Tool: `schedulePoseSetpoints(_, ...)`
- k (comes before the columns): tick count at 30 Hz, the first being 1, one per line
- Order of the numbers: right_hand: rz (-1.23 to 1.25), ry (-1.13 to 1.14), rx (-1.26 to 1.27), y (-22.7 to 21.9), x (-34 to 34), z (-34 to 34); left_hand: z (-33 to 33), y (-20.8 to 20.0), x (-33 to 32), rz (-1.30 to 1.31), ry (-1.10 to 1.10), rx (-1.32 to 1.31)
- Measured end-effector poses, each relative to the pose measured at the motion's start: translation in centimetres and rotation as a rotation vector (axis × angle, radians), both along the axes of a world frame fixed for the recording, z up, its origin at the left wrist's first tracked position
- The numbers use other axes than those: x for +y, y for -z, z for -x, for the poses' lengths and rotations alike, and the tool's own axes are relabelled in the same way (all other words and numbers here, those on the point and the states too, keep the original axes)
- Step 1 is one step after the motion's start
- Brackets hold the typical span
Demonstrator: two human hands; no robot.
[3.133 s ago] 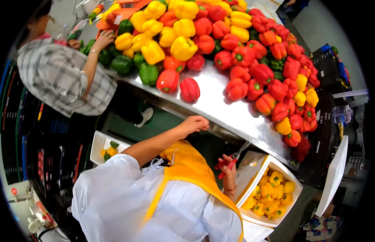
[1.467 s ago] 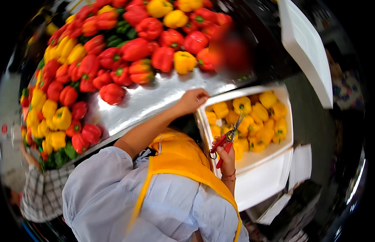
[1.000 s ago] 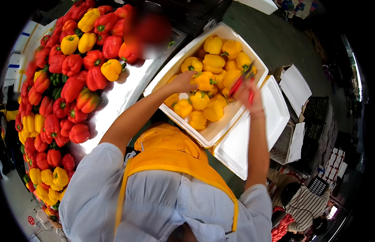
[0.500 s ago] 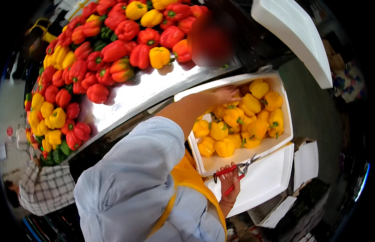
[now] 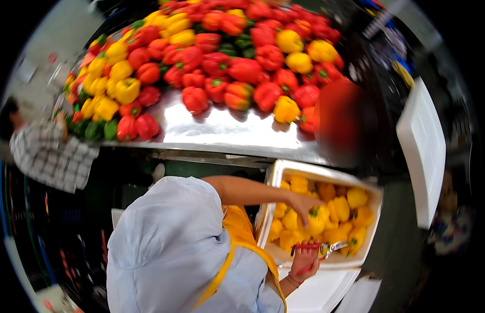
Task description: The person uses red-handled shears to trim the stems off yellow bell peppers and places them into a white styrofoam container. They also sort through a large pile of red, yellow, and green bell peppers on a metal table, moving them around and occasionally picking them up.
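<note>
My left hand reaches over a white foam box of yellow bell peppers. Its thumb and fingers are spread beside a green-stemmed yellow pepper; whether they touch it I cannot tell. At the box's near wall, my right hand is closed around red-handled pruning shears. The shears' metal blades point right, over the near peppers and the rim.
Red, yellow and green bell peppers heap on a shiny metal table beyond the box. A white foam lid stands at right. Another white foam piece lies below the box. A person in a checked shirt is at far left.
The view has swung, so the table and box look turned. My left hand has come from the box's far side to above the middle peppers. The shears have moved from beside the box to its near rim.
</note>
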State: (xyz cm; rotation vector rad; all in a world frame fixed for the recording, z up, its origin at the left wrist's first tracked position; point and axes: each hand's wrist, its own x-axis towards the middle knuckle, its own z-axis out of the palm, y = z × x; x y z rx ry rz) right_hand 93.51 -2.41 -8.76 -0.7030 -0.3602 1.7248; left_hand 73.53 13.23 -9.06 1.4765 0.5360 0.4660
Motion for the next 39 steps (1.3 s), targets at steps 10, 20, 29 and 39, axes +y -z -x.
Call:
schedulePoseSetpoints(10,0.031,-0.287,0.039,-2.6,0.8,2.7,2.0,0.0,-4.4,0.238,-0.319,-0.145)
schedulePoseSetpoints(20,-0.065,-0.321,0.136,-4.6,3.5,9.1,6.7,0.7,-4.5,1.093,-0.379,-0.802)
schedulePoseSetpoints(29,-0.01,-0.079,-0.278,-5.6,0.6,3.4,5.5,-0.6,-2.0,1.13,-0.185,-0.647)
schedulePoseSetpoints(39,-0.115,-0.237,-0.84,-7.8,-0.2,3.7,4.9,-4.5,0.5,0.544,-0.102,-0.386)
